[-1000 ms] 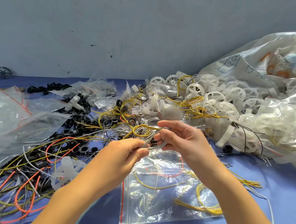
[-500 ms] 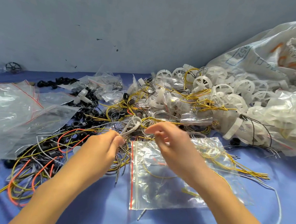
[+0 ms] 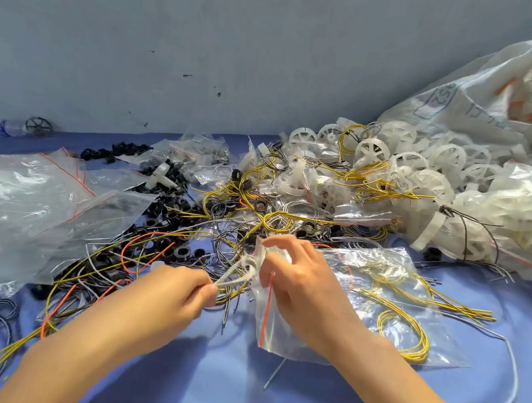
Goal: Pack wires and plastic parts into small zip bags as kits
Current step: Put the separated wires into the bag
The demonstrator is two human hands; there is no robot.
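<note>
My left hand (image 3: 177, 293) pinches a looped white-grey wire (image 3: 238, 275) whose loop points at the mouth of a small clear zip bag (image 3: 378, 306) with a red seal line. My right hand (image 3: 299, 282) grips the bag's open edge near the red strip and lifts it off the blue table (image 3: 224, 385). Coiled yellow wires (image 3: 404, 338) lie inside the bag. Loose yellow, red and black wires (image 3: 95, 269) and black plastic rings (image 3: 182, 251) lie to the left of my hands.
A heap of white plastic wheels (image 3: 407, 169) spills from a large clear sack (image 3: 495, 103) at the right. Empty zip bags (image 3: 24, 197) lie at the left. A grey wall (image 3: 208, 49) stands behind. One long grey wire (image 3: 509, 364) trails at the right.
Both hands have come down and toward me. The right hand has taken hold of the bag's mouth and raised it; the left hand has brought the looped wire up to the opening.
</note>
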